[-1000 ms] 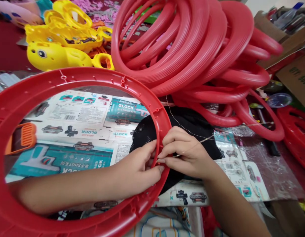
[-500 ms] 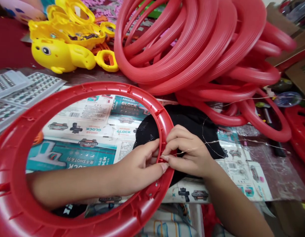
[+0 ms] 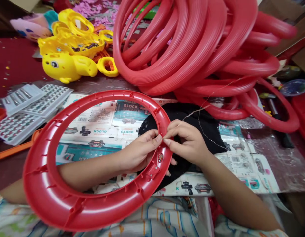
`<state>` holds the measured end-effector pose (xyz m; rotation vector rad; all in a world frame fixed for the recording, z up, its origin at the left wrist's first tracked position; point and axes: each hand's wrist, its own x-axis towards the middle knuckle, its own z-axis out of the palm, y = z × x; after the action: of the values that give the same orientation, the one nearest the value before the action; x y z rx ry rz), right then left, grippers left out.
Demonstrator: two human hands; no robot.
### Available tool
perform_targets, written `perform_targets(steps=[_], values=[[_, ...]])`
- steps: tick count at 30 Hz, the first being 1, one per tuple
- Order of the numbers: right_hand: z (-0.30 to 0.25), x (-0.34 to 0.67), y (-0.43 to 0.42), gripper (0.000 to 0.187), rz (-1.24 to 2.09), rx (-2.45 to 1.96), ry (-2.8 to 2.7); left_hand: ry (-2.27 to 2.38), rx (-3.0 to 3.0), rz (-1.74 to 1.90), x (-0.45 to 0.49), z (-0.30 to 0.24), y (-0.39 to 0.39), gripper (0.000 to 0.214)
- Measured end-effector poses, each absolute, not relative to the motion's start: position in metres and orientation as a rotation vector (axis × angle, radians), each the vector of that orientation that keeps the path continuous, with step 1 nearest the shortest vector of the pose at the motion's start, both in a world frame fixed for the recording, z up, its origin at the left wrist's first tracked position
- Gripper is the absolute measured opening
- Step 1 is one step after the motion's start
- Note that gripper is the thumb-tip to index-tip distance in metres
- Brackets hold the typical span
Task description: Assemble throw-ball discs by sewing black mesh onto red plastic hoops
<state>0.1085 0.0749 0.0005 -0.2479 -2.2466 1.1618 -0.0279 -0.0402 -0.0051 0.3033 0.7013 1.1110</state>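
Observation:
A red plastic ring shell point(image 3: 90, 210), hollow side up with ribs inside, is tilted toward me over the cardboard. My left hand point(image 3: 146, 149) reaches through its opening and grips its right side, thumb on the inner rim, some fingers underneath. At that same spot the thumb and fingers of my right hand point(image 3: 187, 141) are pinched on a thin wire point(image 3: 200, 110). The wire trails up and right, and a strand hangs over black mesh cloth point(image 3: 209, 135). A small metallic component point(image 3: 160, 158) sits in the channel below my fingertips. The exact pinch point is partly hidden.
Red ribbed rings point(image 3: 167, 72) are piled behind my hands. At left lie trays of small metal parts point(image 3: 21, 126) and an orange strip point(image 3: 14, 149). Yellow duck-shaped toy shells point(image 3: 66, 67) stand at the back left. Printed cardboard point(image 3: 93, 125) covers the table.
The ring and both hands sit slightly higher in view, and more of the ring shows. The small component has come into sight beneath my fingers. The wire has swung upward on the right.

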Motion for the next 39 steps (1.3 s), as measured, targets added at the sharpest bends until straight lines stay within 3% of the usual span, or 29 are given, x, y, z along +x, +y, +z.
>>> perform_targets(steps=[10,18,23,29,39], values=[[-0.002,0.107,0.069,0.008,1.128,-0.347,-2.128,0.834,0.557,1.033,-0.032,-0.014,-0.041,0.056],[-0.005,0.107,0.067,0.007,0.963,-0.481,-2.263,1.091,0.718,1.163,-0.026,-0.024,-0.046,0.031],[-0.006,0.107,0.064,0.007,0.966,-0.470,-2.268,1.131,0.774,1.258,-0.024,-0.026,-0.047,0.035],[-0.005,0.106,0.065,0.009,0.997,-0.420,-2.273,1.036,0.871,1.256,-0.024,-0.025,-0.047,0.059],[-0.008,0.105,0.069,0.010,0.967,-0.442,-2.328,1.157,0.822,1.221,-0.022,-0.027,-0.051,0.039]])
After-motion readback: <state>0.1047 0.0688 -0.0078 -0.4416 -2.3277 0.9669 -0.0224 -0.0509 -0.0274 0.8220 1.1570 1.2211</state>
